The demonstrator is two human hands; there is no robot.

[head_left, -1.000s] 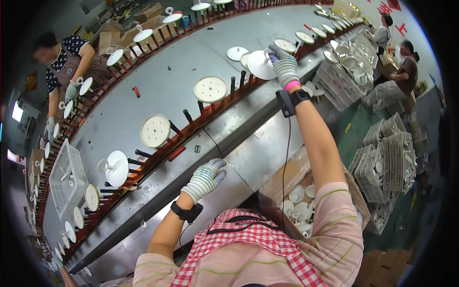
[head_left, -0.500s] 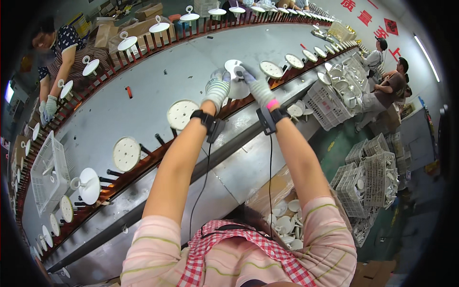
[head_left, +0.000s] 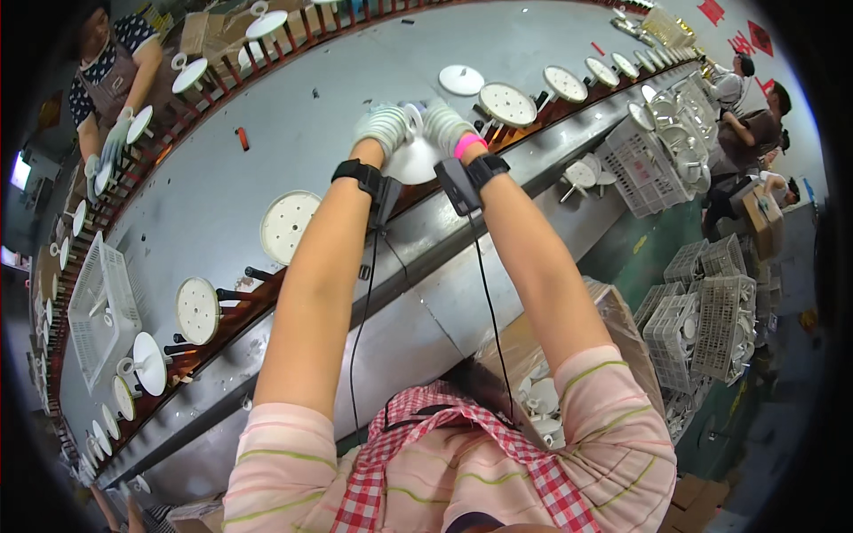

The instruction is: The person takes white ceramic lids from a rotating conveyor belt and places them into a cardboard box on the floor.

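A smooth white disc (head_left: 414,165) with an upright ring handle is between my hands, above the near rail of the table. My left hand (head_left: 382,126), in a grey-and-white striped glove, closes on the disc's left side by the ring. From the right, my right hand (head_left: 443,126), gloved alike, grips the same piece close to the ring. The fingertips of both hands are partly hidden. Just beyond my right hand a flat white disc (head_left: 461,80) lies on the grey table (head_left: 346,67). To its right stands a white disc with small holes (head_left: 507,105) on the rail.
More holed discs (head_left: 197,311) stand along the near rail. A white plastic crate (head_left: 102,306) is on the table at left. Across the table a co-worker (head_left: 115,80) handles discs. Crates full of white parts (head_left: 649,169) stand at right; an open carton (head_left: 613,311) is below my right arm.
My hands have moved slightly left and the ring handle now shows between them. A flat disc now lies beyond my right hand. The rail's discs at lower left have shifted leftward in view.
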